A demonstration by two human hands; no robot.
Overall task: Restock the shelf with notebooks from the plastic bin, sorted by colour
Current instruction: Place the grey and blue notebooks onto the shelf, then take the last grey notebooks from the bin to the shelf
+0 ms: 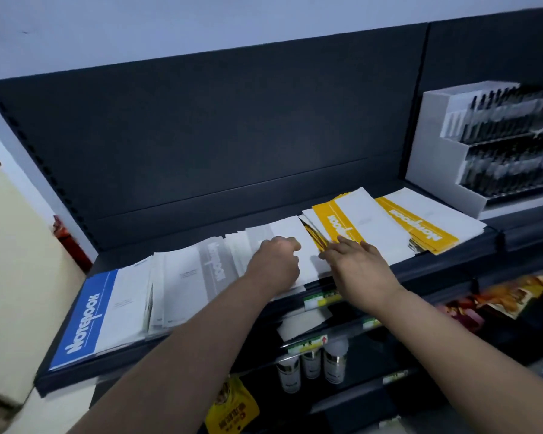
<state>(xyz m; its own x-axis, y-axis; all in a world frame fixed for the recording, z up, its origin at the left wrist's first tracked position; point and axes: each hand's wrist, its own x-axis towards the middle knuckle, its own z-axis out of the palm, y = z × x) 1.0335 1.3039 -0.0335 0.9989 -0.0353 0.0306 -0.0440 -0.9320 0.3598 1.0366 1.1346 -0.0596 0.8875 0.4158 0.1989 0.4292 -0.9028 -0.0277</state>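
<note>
Fingers of the left hand curl down onto the grey notebooks on the shelf; whether they pinch one I cannot tell. Right hand lies flat, fingers extended, touching the yellow notebooks. Left of the grey stack lies a blue notebook. A pen display stands beyond the yellow ones.

Open space above the notebooks, dark back panel behind, pen display blocking far right

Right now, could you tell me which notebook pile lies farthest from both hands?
The blue pile at the shelf's left end; the grey pile and yellow piles lie by the hands.
</note>
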